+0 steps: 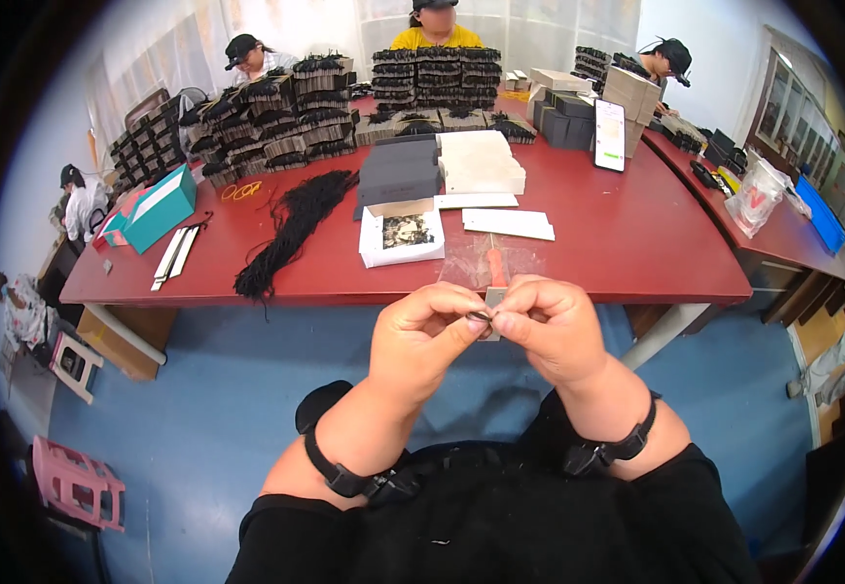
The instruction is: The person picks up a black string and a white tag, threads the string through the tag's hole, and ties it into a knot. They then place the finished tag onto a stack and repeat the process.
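Note:
My left hand (422, 336) and my right hand (557, 329) meet just in front of the table's near edge, thumbs and fingertips pinched together. Between them is a small loop of thin black cord (479, 316), its ends hidden by my fingers. A narrow grey flat piece (493, 298) shows behind the fingertips; whether a hand touches it I cannot tell. Beyond it, an orange-red strip (496, 265) lies on clear plastic film (529, 261). A white open box (379, 251) holding small dark pieces stands just past my left hand.
On the red table (627, 238) lie a bundle of black cords (296, 226), dark cards (398, 175), cream cards (481, 164), white strips (508, 224) and a teal box (160, 208). Corded card stacks (437, 83) rise at the back. A phone (610, 136) stands upright. Several people work around.

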{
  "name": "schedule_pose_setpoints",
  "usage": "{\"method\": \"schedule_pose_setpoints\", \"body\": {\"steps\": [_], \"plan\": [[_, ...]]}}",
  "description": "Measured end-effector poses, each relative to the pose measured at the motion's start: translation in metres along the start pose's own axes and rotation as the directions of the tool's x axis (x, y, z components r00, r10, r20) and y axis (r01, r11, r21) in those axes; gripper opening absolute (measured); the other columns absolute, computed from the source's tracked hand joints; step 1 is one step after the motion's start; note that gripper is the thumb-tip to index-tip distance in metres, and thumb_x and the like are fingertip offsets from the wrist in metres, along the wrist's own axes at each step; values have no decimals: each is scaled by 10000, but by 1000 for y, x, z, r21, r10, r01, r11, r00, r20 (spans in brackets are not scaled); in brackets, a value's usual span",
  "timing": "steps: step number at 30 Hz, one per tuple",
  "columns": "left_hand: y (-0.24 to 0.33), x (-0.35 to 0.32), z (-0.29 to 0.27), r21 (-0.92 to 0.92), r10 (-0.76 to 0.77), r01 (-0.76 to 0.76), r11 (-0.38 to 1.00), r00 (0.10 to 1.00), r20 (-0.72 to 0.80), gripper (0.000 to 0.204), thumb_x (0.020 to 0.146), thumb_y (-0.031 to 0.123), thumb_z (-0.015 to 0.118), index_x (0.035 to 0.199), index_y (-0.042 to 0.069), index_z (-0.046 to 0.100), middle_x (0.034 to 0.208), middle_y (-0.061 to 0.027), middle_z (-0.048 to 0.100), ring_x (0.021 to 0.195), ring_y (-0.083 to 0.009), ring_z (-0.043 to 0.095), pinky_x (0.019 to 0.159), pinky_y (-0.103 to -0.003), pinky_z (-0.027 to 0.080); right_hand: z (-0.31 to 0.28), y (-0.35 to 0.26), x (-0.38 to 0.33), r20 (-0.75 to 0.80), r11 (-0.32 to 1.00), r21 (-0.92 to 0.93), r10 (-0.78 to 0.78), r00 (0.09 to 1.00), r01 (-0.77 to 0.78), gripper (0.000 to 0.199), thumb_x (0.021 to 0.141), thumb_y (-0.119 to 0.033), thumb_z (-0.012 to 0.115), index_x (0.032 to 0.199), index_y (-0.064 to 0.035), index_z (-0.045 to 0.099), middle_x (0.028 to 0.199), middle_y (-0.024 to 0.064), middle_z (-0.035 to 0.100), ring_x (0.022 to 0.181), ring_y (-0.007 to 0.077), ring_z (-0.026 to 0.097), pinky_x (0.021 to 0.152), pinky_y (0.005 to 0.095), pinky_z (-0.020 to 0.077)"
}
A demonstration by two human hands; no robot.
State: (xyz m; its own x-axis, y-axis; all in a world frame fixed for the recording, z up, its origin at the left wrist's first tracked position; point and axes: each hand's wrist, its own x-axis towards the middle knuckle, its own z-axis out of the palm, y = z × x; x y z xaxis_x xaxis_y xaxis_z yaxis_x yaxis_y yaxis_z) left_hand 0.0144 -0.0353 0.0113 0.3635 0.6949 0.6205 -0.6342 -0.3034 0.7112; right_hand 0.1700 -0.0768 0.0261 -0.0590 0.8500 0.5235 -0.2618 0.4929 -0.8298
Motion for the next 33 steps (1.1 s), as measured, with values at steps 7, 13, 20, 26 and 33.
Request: {"method": "schedule_pose_setpoints", "body": {"steps": [7,13,20,26,33], "plan": [[33,9,-12,541,84,-353,764,885,458,194,688,-72,696,868,-2,677,835,-128,667,776,-220,651,681,-281,517,-13,-40,8,347,877,-480,166,923,23,60,743,-37,719,767,-5,674,644,12,561,579,74,478,523,232,370],[5,7,-7,719,72,-271,640,953,295,89,807,-1,588,843,14,508,779,-55,527,721,-159,515,678,-285,432,-7,-10,-2,163,576,-776,-214,963,259,92,740,-50,698,824,-37,662,661,67,562,568,168,520,545,269,421],[-7,0,-10,-408,-578,570,713,808,116,73,862,64,582,928,51,552,819,-15,544,715,-91,487,671,-255,409,-5,16,-5,-65,925,-378,17,998,-41,125,878,-137,604,908,-22,566,679,-18,530,586,73,472,524,236,396],[11,-7,-7,441,45,17,897,991,-129,198,725,-1,726,852,62,587,861,-11,499,708,-100,464,618,-228,397,-14,11,-3,-13,932,19,362,932,-362,127,926,-186,554,945,-62,566,694,-77,456,594,2,374,517,159,310],[20,-1,6,797,95,-87,598,995,38,188,680,60,756,818,59,628,811,-37,479,690,-144,470,585,-260,393,-6,8,-9,-53,950,-86,297,953,-301,129,923,-176,558,940,-49,570,722,-74,480,628,-3,393,542,160,333]]}}
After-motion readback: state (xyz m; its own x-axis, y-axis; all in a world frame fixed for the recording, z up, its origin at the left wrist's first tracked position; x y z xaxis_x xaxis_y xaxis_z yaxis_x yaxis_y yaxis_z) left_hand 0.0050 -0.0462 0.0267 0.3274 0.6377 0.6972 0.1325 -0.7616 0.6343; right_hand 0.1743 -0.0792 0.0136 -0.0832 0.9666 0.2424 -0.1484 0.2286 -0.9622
